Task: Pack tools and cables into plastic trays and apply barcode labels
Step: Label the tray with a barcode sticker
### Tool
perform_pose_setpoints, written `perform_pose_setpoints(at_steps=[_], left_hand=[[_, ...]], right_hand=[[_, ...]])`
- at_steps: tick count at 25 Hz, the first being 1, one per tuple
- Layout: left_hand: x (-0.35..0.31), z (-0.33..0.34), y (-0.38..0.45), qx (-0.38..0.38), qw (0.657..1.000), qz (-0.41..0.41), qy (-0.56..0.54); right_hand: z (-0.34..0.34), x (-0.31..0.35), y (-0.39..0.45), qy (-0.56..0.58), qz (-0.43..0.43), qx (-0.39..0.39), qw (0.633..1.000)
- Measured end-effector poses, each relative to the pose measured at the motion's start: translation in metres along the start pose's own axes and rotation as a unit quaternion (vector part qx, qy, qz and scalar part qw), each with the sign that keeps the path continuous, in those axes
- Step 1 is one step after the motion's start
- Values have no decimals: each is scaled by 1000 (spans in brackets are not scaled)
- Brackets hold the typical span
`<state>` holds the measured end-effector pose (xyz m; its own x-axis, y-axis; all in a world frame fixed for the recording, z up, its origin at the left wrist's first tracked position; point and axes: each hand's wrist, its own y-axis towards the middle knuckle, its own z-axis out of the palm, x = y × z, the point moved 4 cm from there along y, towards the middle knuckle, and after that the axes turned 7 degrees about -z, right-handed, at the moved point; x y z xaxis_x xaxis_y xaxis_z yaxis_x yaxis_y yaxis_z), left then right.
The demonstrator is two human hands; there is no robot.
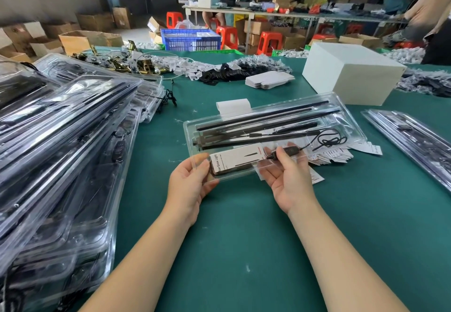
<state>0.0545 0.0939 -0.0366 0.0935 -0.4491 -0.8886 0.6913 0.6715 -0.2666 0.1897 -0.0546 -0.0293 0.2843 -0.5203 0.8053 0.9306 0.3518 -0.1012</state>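
Two hands steady one clear plastic tray [273,128] on the green table [244,238]. Left hand [188,184] pinches the near-left corner, thumb on top; right hand [288,177] cups the near edge, thumb pressing the cable's inline controller [280,153], probably seating it.

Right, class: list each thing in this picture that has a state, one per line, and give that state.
Clear tray: loaded, near end lifted by both hands.
Black rods: lying lengthwise in the tray.
Cable: loosely coiled in the tray.
Printed card: lying flat in the tray's near end.
Left hand: holds the tray's corner.
Right hand: holds the tray's edge, thumb on the black inline switch.
Tray stack: filled, piled unevenly.
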Motion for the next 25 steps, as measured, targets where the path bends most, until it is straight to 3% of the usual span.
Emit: perform_pose_setpoints(at_steps=[14, 25], left_hand=[[0, 2, -2, -4, 1000, -7, 9], [-3, 2, -2, -19, 999, -36, -7]], right_hand=[[8, -12, -8, 27, -7, -8, 1000], [9, -7, -7, -23, -48, -1, 999]])
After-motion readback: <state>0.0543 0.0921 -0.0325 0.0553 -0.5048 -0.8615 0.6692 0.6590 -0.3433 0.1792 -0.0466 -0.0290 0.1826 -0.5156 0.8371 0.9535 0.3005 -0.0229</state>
